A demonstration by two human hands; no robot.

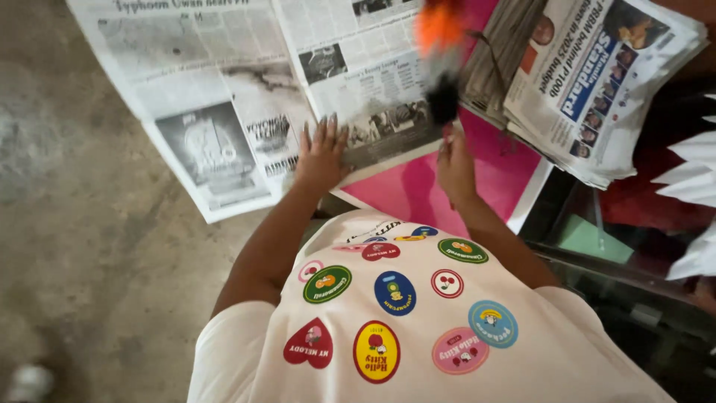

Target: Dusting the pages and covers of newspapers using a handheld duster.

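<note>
bare concrete floor (82, 246) lies beside a pink board (418, 190). left hand (322, 153) presses flat, fingers spread, on an open newspaper (246, 97); right hand (455, 168) grips a blurred orange-tipped brush (441, 67) above it. a loose press could let the sheet slide off.

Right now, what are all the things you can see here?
open newspaper: one, black and white print, spread across the pink surface and hanging over its left edge
pink surface: one, bright pink, under the newspaper
stack of newspapers: one pile, folded, mostly white with colour print, top right
orange and black tool: one, blurred, above the right hand; what it is cannot be told
white folded paper shapes: several, white, right edge
floor: grey, left side
shirt: one, pale with round colourful badges, bottom centre
left hand: flat on the open newspaper, fingers spread
right hand: closed on the tool's lower end
</note>
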